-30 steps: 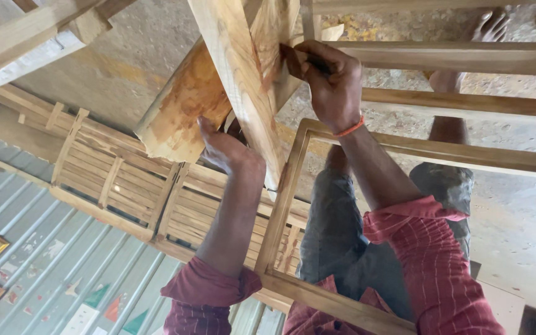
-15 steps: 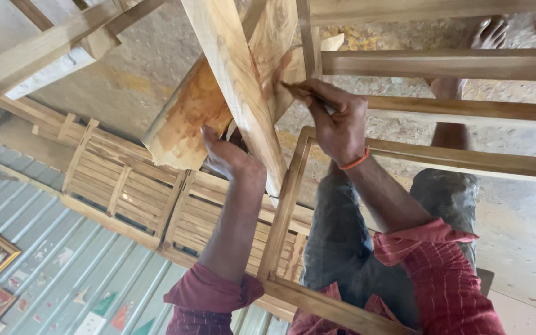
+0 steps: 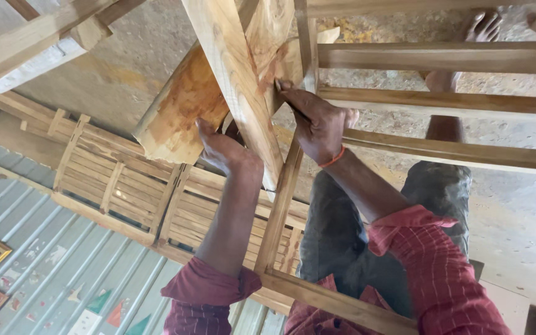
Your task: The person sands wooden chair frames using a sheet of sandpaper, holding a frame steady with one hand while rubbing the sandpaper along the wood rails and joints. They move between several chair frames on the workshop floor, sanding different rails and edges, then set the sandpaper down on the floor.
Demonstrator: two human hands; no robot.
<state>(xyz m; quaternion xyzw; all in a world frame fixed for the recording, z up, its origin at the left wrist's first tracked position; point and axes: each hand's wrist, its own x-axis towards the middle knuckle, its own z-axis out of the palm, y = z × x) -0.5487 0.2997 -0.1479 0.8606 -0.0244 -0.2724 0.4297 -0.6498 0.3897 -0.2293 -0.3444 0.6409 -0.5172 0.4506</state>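
The left hand (image 3: 221,146) is closed around the lower edge of a pale wooden beam (image 3: 237,80) that runs diagonally across the view, fingers curled under it and hidden on the far side. The right hand (image 3: 317,121) is closed in a pinch on a thin dark tool, apparently a pencil or small scribe (image 3: 286,98); its kind cannot be told for certain. The tip sits against the face of a knotty wooden block (image 3: 274,43) just where that block meets the beam. A second, orange-stained timber (image 3: 178,115) lies behind the left hand, touching the beam. A slender wooden frame (image 3: 283,192) stands between the two forearms, with horizontal rails (image 3: 442,59) extending to the right; slatted wooden panels (image 3: 113,180) lean near a corrugated metal wall (image 3: 38,267). Judgement: the step in hand appears to be marking or scoring at the joint. To do it well, the left hand should hold the beam firmly so that it cannot shift, the tool tip should stay pressed tight into the junction line, and the stroke should be short and even. The rough grain and knot may deflect the tip; light pressure is advisable. The wrist should stay clear of the frame upright.
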